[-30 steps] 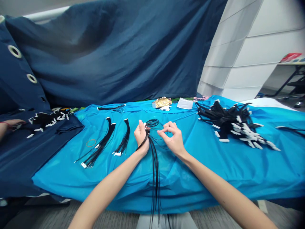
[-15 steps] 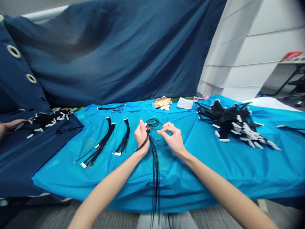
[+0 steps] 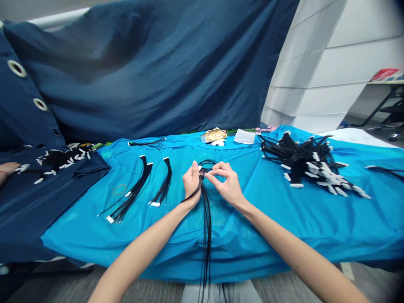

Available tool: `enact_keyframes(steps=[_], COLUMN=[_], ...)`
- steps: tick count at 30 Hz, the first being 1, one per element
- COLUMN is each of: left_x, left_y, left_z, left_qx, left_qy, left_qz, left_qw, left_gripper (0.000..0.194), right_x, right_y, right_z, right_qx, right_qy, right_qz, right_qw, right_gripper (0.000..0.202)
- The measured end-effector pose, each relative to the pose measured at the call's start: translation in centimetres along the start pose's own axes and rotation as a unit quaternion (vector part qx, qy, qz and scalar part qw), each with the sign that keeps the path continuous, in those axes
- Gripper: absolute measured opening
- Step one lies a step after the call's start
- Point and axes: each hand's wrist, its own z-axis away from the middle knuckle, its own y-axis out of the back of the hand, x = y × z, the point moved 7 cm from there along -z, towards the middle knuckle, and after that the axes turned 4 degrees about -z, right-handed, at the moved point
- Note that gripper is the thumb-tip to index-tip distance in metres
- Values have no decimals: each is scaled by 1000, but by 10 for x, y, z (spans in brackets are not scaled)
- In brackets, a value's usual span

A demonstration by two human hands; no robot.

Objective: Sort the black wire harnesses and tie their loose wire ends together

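Note:
My left hand (image 3: 192,184) is closed around a bundle of thin black wires (image 3: 206,227), thumb pointing up. The wires loop above the hand and hang down past the table's front edge. A small white connector (image 3: 200,168) shows by the left thumb. The fingertips of my right hand (image 3: 227,181) are pinched on wire close to that connector; the exact strand is hard to make out. On the cloth to the left lie a short black wire harness (image 3: 164,181) and a longer pair of harnesses (image 3: 134,191), with white connectors at their ends.
A large pile of black harnesses (image 3: 303,158) lies to the right. Gold foil packaging (image 3: 215,135) and a white slip (image 3: 244,136) are at the back. Far left, another person's hand (image 3: 9,167) is beside more harnesses (image 3: 65,159). A rubber band (image 3: 120,190) lies on the blue cloth (image 3: 252,235).
My right hand has come in from the right to the left hand's fingertips. The left hand has shifted slightly right. The other person's hand has drawn back left.

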Motion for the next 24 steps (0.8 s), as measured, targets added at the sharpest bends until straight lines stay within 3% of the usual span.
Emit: enact_keyframes(steps=[4, 8, 16, 24], left_x=[-6, -14, -29, -23], left_y=[-3, 2, 4, 6], left_z=[-5, -11, -15, -14], left_qx=[-8, 21, 47, 59], left_qy=[58, 135, 196, 145], left_qz=[95, 182, 239, 234], left_qw=[994, 974, 950, 959], left_gripper=[40, 38, 36, 37], right_x=[-15, -27, -21, -27], right_y=[0, -12, -21, -23], right_z=[3, 12, 16, 18], right_qx=[7, -60, -83, -74], right_qy=[98, 205, 192, 195], right_qz=[128, 210, 234, 252], right_qw=[987, 954, 950, 945], right_gripper=[16, 24, 29, 15])
